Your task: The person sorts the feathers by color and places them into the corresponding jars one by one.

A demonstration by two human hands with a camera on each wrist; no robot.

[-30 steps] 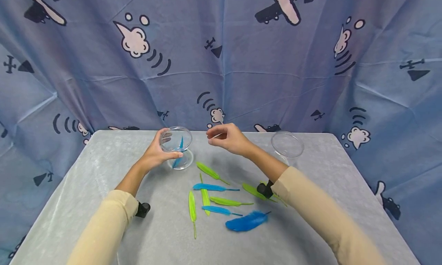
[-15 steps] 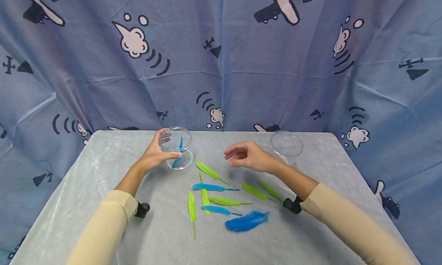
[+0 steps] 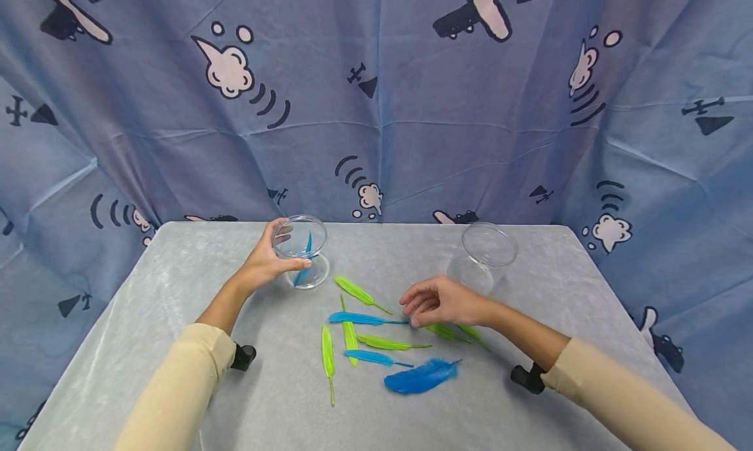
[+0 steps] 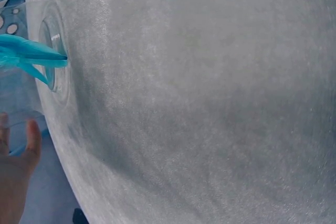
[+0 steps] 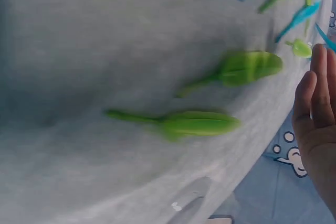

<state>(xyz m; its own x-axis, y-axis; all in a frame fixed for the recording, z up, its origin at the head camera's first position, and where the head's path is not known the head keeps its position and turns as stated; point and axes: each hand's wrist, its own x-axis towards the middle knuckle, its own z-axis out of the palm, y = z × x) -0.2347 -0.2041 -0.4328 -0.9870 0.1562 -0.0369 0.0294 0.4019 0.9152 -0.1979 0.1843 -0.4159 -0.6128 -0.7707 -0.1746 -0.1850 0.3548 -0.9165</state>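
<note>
Facing, nearest, a fluffy blue feather (image 3: 420, 376) at four o'clock from the middle of the table (image 3: 276, 372), then hovering at two o'clock with the loose, unclosed right hand (image 3: 446, 300) close by the quill tip of the farther slim blue feather (image 3: 355, 318), at twelve o'clock, perhaps in contact. Best picked up, probably, by a light pinch on the stiffer quill, being nearly weightless and soft enough to crush. Gripping with the left hand (image 3: 266, 261), at ten o'clock, a probably slippery clear container (image 3: 325, 236) with a leaning blue feather (image 4: 31, 51) inside, and finding a second clear container (image 3: 493, 266) farther off at two o'clock.
</note>
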